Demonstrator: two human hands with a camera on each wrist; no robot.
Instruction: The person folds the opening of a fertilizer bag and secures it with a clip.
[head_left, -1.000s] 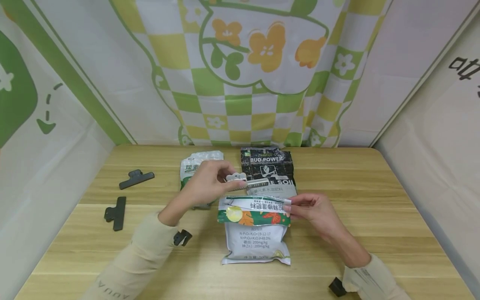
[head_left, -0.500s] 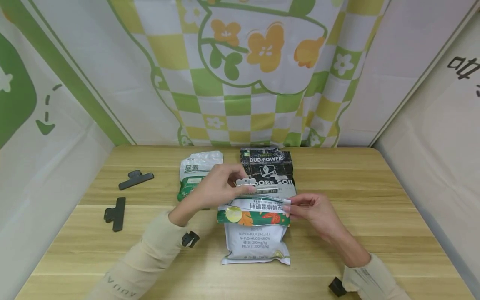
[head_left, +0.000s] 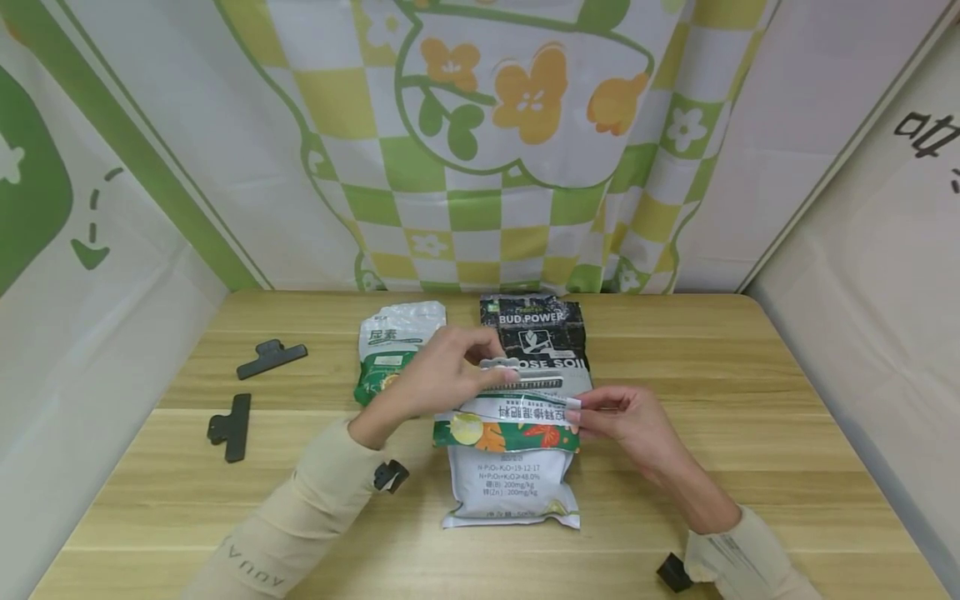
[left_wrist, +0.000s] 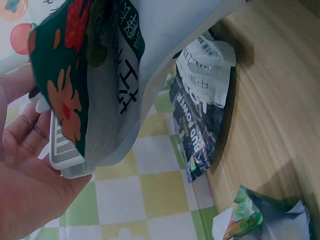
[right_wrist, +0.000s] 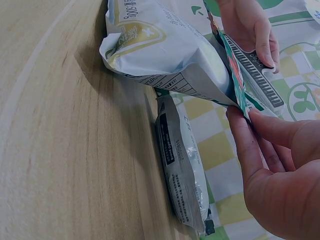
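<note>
A white fertilizer bag (head_left: 513,487) with its green-printed top folded over stands in front of me. My left hand (head_left: 446,371) pinches a pale bag clip (head_left: 528,382) by its handle, with the toothed bar along the fold's far edge. In the right wrist view the clip (right_wrist: 257,82) lies close beside the folded flap (right_wrist: 235,72); whether its jaws are around the flap I cannot tell. The fold's right corner is pinched between thumb and fingers of my right hand (head_left: 630,425). The left wrist view shows the left hand (left_wrist: 30,185) behind the flap.
Behind the bag lies a black "BUD POWER" bag (head_left: 536,329), partly covered. A green and white bag (head_left: 397,333) lies to its left, half behind my left hand. Two dark bag clips (head_left: 272,358) rest on the left of the wooden table (head_left: 712,367).
My left hand has moved right with the bag clip, bringing it along the fold's far edge. The right hand keeps its pinch on the corner, and the bag has stayed in place.
</note>
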